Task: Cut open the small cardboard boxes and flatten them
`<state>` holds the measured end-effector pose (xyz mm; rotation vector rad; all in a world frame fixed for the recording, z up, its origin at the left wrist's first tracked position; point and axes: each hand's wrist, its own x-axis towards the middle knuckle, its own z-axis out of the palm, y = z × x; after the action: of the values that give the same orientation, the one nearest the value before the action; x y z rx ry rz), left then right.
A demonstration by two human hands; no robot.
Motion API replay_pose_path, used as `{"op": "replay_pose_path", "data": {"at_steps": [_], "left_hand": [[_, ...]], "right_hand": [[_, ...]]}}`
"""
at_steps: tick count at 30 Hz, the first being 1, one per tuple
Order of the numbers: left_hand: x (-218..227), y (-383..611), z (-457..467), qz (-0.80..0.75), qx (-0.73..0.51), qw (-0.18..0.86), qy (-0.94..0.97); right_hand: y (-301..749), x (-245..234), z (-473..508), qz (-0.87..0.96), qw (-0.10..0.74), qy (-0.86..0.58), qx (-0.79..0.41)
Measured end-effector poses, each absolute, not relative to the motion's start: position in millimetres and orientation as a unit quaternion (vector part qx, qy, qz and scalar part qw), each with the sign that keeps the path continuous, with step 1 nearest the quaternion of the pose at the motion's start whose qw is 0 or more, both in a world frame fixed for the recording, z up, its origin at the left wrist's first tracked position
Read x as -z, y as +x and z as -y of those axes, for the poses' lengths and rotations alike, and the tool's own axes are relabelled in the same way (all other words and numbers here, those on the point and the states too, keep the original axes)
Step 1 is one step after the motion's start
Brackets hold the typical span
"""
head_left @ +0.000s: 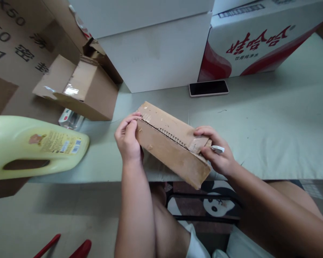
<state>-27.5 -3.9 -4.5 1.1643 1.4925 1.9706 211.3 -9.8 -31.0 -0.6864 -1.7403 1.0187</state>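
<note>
While gripping a long, narrow brown cardboard box (172,150) at opposite ends, with the left hand (127,139) and right hand (223,161) both curled around its corners, holds it slantwise above the near edge of a pale green cloth-covered table (271,143), seemingly to steady its exposed corrugated seam, and with the right also pinches a small white object (218,149), possibly a cutter. Cannot tell the contents of that box, nor of the loose-flapped brown cardboard carton (99,93), the pale yellow handled plastic jug (40,143) or the red-lettered white carton (254,52) beyond.
</note>
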Motion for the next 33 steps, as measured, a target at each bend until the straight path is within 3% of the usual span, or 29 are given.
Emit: {"op": "replay_pose_path", "data": {"at_steps": [33], "left_hand": [[4.5,-28.4,5.1,-0.54,-0.701,0.211,0.415]], "right_hand": [[211.7,31.9,9.4,0.713,0.487,-0.289,-0.414]]}}
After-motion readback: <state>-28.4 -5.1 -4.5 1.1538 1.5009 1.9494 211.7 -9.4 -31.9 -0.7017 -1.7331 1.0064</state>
